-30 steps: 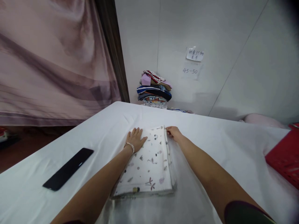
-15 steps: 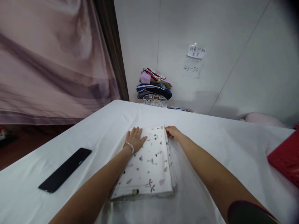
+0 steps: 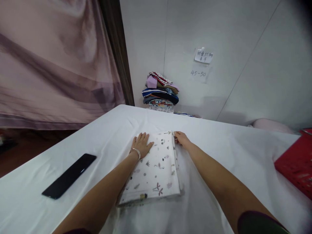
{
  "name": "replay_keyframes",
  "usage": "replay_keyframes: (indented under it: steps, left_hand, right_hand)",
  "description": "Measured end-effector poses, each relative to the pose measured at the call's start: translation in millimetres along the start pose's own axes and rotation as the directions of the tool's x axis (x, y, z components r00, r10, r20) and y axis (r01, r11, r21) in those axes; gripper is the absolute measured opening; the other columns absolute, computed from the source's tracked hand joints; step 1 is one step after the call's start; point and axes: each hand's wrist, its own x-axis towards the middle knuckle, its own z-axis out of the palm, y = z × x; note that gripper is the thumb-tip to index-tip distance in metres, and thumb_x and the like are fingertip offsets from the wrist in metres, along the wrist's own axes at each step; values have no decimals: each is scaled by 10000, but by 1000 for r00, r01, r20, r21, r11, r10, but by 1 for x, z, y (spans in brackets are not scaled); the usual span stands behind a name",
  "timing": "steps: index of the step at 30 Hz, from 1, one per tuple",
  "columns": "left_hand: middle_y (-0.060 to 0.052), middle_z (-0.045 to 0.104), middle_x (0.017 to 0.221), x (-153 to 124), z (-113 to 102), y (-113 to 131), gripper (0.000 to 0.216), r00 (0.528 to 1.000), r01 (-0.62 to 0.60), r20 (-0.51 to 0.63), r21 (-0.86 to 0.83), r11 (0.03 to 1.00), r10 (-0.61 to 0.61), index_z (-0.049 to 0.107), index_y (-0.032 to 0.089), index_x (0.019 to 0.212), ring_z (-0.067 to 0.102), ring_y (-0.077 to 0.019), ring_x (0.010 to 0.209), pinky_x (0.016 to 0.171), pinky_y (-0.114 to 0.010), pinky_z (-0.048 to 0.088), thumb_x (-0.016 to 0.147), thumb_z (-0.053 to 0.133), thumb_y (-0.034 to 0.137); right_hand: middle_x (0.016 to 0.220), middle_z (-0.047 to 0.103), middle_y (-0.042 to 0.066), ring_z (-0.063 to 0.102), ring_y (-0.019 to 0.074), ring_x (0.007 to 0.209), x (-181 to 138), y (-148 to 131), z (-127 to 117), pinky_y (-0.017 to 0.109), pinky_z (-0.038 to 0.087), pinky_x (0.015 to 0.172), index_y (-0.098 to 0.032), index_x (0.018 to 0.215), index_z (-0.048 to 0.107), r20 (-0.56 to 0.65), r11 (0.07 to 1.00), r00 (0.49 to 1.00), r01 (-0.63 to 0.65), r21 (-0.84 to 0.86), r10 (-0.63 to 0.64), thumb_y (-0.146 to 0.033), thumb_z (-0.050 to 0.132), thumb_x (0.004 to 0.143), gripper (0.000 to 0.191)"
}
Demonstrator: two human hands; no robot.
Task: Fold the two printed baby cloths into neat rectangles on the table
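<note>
A folded white cloth (image 3: 156,172) with small printed flowers lies flat on the white-covered table (image 3: 219,149). My left hand (image 3: 141,144) rests palm down on the cloth's far left corner, fingers stretched out and together; a bracelet sits on that wrist. My right hand (image 3: 180,138) is at the far right corner, its fingers curled and pinching the cloth's edge there. Both forearms reach in from the near edge, one on each side of the cloth.
A black phone (image 3: 69,175) lies face up on the table at the left. A stack of folded clothes (image 3: 161,92) stands against the back wall. A red basket (image 3: 296,165) sits at the right edge. A pinkish curtain (image 3: 53,61) hangs at the left.
</note>
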Motion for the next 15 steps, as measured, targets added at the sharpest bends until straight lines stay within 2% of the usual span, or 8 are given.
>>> replay_keyframes:
  steps: [3,5,9,12,15]
  left_hand:
    - [-64,253,1454,0,-2,0,680,1000,3,3,-13,1000,-3,314,183,1365,163,-249,1340,1064,-470,157,832,199,589]
    - [-67,240,1458,1,-4,0,683,1000,12,12,-33,999,-12,309,173,1367,161,-252,1341,1066,-470,157,830,215,585]
    - [-70,241,1457,-3,-12,2,645,1000,22,-10,-78,997,-23,319,176,1359,165,-246,1342,1070,-474,145,842,236,551]
    - [-64,251,1454,-14,-19,11,606,999,-27,-21,-93,995,26,341,197,1345,169,-228,1343,1073,-472,137,850,249,534]
    - [-58,237,1459,-31,-24,24,601,996,-87,27,-95,992,90,351,215,1340,161,-226,1345,1071,-479,134,839,290,542]
  right_hand:
    - [790,634,32,461,59,401,-16,3,-6,182,291,369,-188,1112,508,-1,999,1000,31,-14,-31,-363,458,837,330]
    - [809,636,35,458,59,418,-30,6,-10,185,318,392,-178,1084,518,-16,997,998,62,-38,-62,-344,467,824,313]
    - [750,616,18,436,57,445,-65,13,-15,186,340,438,-163,799,574,-15,982,988,152,-114,-155,-315,476,797,182]
    - [617,575,-7,424,71,442,-89,15,-13,202,330,458,-170,651,555,56,960,976,218,-176,-211,-377,495,777,250]
    - [532,530,-18,434,93,484,-101,14,-6,212,304,484,-171,553,547,96,935,966,255,-247,-238,-398,621,668,265]
